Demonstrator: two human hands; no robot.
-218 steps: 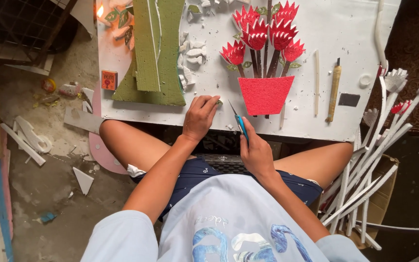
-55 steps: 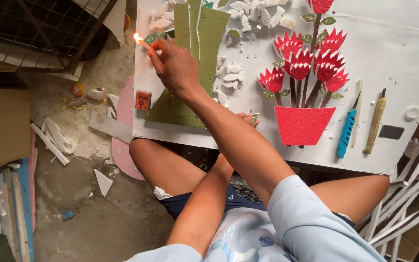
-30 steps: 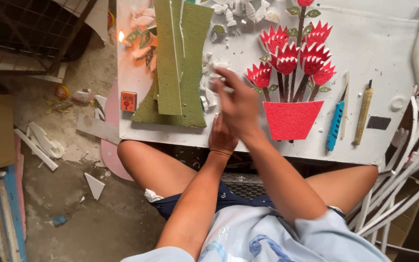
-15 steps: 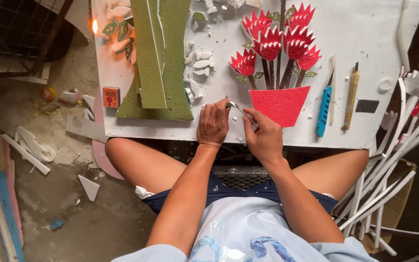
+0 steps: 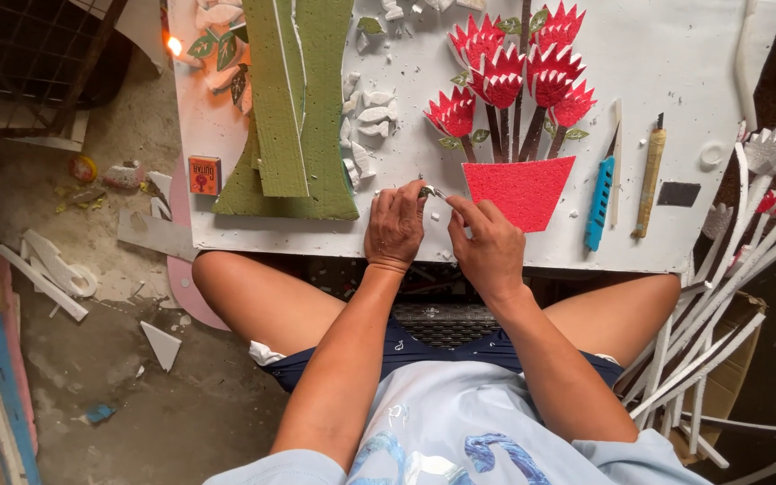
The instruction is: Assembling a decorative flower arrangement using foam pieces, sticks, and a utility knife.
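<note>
Both hands met at the frame's centre over the white table [image 5: 271, 235]. The left hand [image 5: 394, 229] and right hand [image 5: 489, 247] pinched a small leaf piece [image 5: 427, 190] beside the red pot [image 5: 521, 190].

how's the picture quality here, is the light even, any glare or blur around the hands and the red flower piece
Head view: soft, even daylight with no hard shadows on the white board. The small flame at top left blows out to a bright spot. The left hand, right hand and red foam flowers are sharp. The tiny piece between the fingers is too small to make out.
</note>
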